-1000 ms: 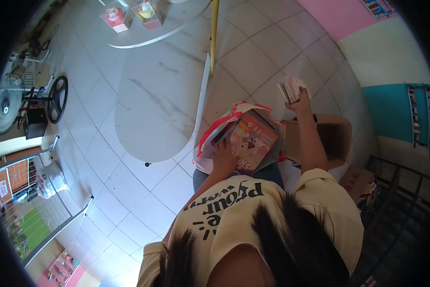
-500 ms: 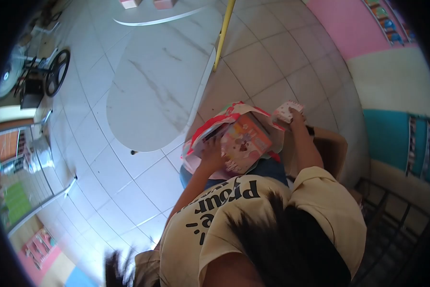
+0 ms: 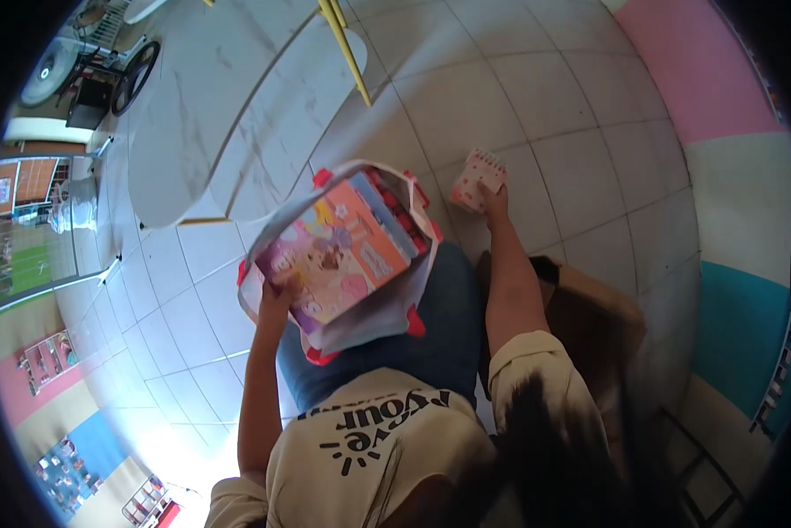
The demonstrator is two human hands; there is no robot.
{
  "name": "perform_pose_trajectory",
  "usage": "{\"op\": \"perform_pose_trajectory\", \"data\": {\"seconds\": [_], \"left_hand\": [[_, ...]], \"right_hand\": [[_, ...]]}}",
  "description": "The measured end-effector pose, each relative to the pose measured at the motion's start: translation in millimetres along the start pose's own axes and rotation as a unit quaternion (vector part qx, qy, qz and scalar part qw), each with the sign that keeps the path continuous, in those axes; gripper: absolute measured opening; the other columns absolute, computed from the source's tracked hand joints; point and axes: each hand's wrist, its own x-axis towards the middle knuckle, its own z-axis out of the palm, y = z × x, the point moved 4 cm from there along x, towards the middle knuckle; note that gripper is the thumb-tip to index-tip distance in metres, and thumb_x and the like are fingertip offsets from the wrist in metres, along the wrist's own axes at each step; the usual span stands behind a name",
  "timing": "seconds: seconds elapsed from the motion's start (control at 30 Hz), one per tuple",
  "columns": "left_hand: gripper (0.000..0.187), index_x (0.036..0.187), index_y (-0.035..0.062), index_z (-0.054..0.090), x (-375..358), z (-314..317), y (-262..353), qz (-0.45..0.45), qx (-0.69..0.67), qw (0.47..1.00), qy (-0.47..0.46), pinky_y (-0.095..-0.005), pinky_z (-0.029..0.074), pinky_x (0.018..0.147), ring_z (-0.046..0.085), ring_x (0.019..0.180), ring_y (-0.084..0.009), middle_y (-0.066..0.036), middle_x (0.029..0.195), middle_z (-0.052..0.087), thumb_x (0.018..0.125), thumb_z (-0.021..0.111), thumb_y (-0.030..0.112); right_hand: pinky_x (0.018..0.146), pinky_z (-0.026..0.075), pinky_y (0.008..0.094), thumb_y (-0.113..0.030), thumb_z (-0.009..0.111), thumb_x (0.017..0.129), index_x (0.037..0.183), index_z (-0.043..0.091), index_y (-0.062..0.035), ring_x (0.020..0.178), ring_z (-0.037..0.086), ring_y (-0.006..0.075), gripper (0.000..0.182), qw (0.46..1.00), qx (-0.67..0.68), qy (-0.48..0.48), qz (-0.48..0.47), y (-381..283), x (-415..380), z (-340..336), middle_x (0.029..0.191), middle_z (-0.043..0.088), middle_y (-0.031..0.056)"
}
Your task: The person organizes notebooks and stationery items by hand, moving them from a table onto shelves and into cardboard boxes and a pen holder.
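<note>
An open white and red bag (image 3: pixel 360 326) rests on the person's lap. Inside it stand a pink and orange illustrated book (image 3: pixel 334 251) and several other flat items (image 3: pixel 385 214) behind it. My left hand (image 3: pixel 278 297) is at the bag's left side, its fingers against the book's lower left corner; whether they grip it is hard to see. Out to the right, my right hand (image 3: pixel 494 199) holds a small pink spiral notepad (image 3: pixel 479 179) above the tiled floor.
A marble-patterned table (image 3: pixel 184 106) with yellow legs (image 3: pixel 347 53) stands ahead to the left. An open cardboard box (image 3: pixel 593 308) is beside the right leg. A black metal rack (image 3: pixel 703 466) is at the lower right, near the coloured wall (image 3: pixel 740 339).
The bag now gapes wider, showing more of the book and the items behind it. My left hand has shifted to the book's lower left corner. My right hand has lifted the notepad away from the bag.
</note>
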Motion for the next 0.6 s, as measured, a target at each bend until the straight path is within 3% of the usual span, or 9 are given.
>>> {"op": "perform_pose_trajectory", "data": {"seconds": [0.03,0.1,0.2,0.27,0.33,0.4,0.5,0.6], "left_hand": [[0.049,0.12,-0.0046,0.046,1,0,2,-0.002,0.004,1.0,-0.002,-0.0276,0.048,0.08,0.058,0.094,-0.0156,-0.009,0.104,0.06,0.088,0.064,0.029],[0.047,0.116,-0.0043,0.05,1,-1,8,-0.009,0.019,1.0,-0.002,-0.0279,0.047,0.08,0.059,0.092,-0.0156,-0.009,0.102,0.061,0.087,0.065,0.03],[0.046,0.111,-0.0041,0.055,4,-7,9,-0.01,0.079,0.996,0.029,-0.0288,0.047,0.078,0.059,0.087,-0.0157,-0.008,0.095,0.064,0.084,0.067,0.032],[0.049,0.107,-0.0049,0.057,1,-10,8,0.008,0.147,0.986,0.08,-0.0295,0.047,0.076,0.06,0.083,-0.0161,-0.008,0.092,0.064,0.082,0.069,0.036],[0.051,0.103,-0.0034,0.055,-22,-5,27,0.124,0.168,0.962,0.177,-0.0297,0.047,0.075,0.058,0.081,-0.0171,-0.01,0.09,0.062,0.083,0.069,0.041],[0.05,0.104,-0.0036,0.046,-47,8,54,0.157,0.03,0.967,0.196,-0.0325,0.046,0.074,0.056,0.085,-0.0201,-0.014,0.094,0.059,0.086,0.066,0.038],[0.043,0.107,-0.0022,0.043,-71,14,97,0.189,-0.09,0.969,0.133,-0.0274,0.047,0.072,0.057,0.083,-0.0144,-0.012,0.093,0.059,0.09,0.063,0.031],[0.031,0.105,-0.0003,0.046,-62,-8,124,0.125,-0.231,0.964,0.046,-0.0236,0.048,0.07,0.059,0.081,-0.011,-0.011,0.091,0.06,0.09,0.062,0.023]], "right_hand": [[0.083,0.05,0.0383,-0.024,0.072,0.079,0.136,0.036,-0.0048,0.106,0.055,0.0302,0.07,0.988,-0.101,0.118,0.023,-1,-14,-4,0.128,0.046,0.018],[0.083,0.048,0.0369,-0.025,0.069,0.083,0.132,0.041,-0.004,0.102,0.057,0.029,0.061,0.892,-0.289,0.343,0.054,-27,-46,8,0.122,0.05,0.017],[0.088,0.045,0.0381,-0.022,0.061,0.087,0.124,0.049,-0.0045,0.101,0.057,0.0306,0.043,0.885,-0.126,0.348,-0.283,-82,-98,26,0.113,0.055,0.014],[0.085,0.046,0.0372,-0.018,0.059,0.088,0.114,0.055,-0.0036,0.098,0.058,0.0282,0.03,0.881,-0.095,0.161,-0.435,-130,-172,61,0.106,0.059,0.0119],[0.083,0.046,0.0381,-0.016,0.062,0.085,0.109,0.058,-0.0018,0.096,0.057,0.0277,0.028,0.863,-0.16,-0.096,-0.47,-149,-233,101,0.107,0.058,0.0121],[0.083,0.046,0.0388,-0.02,0.064,0.083,0.108,0.058,-0.0014,0.095,0.057,0.031,0.031,0.83,-0.219,-0.159,-0.488,-158,-274,134,0.106,0.057,0.016],[0.078,0.048,0.0351,-0.028,0.065,0.086,0.109,0.059,-0.0015,0.089,0.058,0.028,0.036,0.83,-0.174,-0.075,-0.524,-171,-291,149,0.099,0.056,0.0161],[0.085,0.045,0.0444,-0.033,0.067,0.084,0.115,0.056,-0.0002,0.099,0.055,0.0377,0.046,0.807,-0.379,-0.118,-0.438,-183,-280,150,0.103,0.056,0.0212]]}}
